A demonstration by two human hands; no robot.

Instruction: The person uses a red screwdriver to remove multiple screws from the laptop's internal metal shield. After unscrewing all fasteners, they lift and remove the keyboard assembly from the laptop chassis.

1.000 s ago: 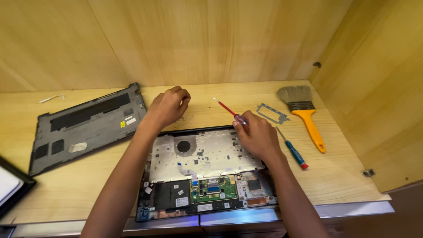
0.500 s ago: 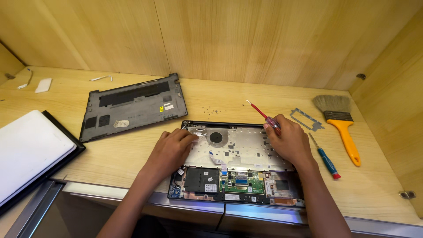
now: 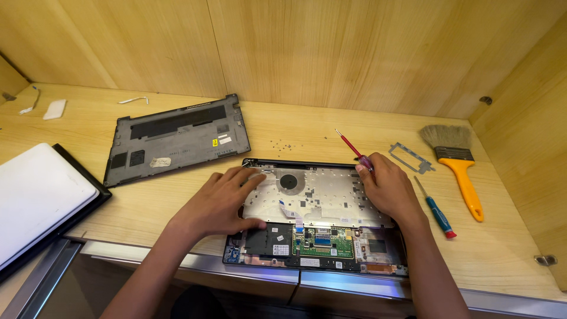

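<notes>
A wooden table (image 3: 177, 207) carries everything, closed in by wooden walls at the far side and the right. At the left edge a white closed laptop (image 3: 35, 198) lies on a black tray. Far left of centre lies a dark grey bottom cover (image 3: 177, 137), inner side up. At the near middle, partly over the table's edge, sits the opened laptop (image 3: 322, 195), its silver inner plate and green circuit board exposed.

The left hand (image 3: 221, 201) lies flat on the left part of the opened laptop, fingers spread and holding nothing, the thumb near the black battery area. The right hand (image 3: 387, 189) rests on the right part of the plate, its fingers curled around a red screwdriver (image 3: 353, 149) whose tip points far and left, off the laptop.

On the right lies a paintbrush (image 3: 458, 165) with an orange handle. Between it and the right hand lie a blue-handled screwdriver (image 3: 434, 207) and a small metal bracket (image 3: 410, 156). Tiny screws (image 3: 283, 143) are scattered beyond the laptop.
</notes>
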